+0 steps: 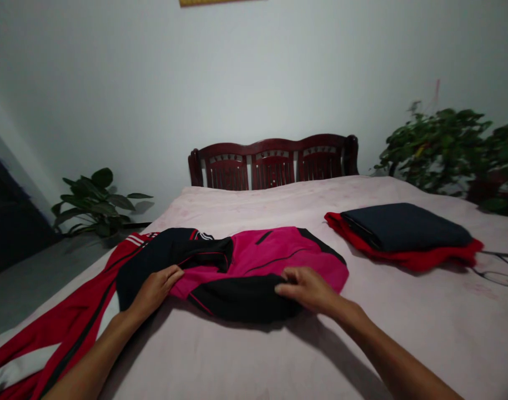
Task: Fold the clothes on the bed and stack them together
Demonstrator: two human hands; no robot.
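A pink and black jacket lies across the bed in front of me, its collar end to the left. My left hand pinches the jacket near its collar and shoulder. With thumb and fingers closed, my right hand grips the black sleeve along the near side, which is lifted a little off the sheet. Under and to the left of it is a red, navy and white track jacket, partly covered by the pink one and by my left forearm.
Folded dark blue and red clothes are stacked on the right of the pink bed sheet. Eyeglasses lie beside them. A dark wooden headboard stands at the back, with potted plants on either side.
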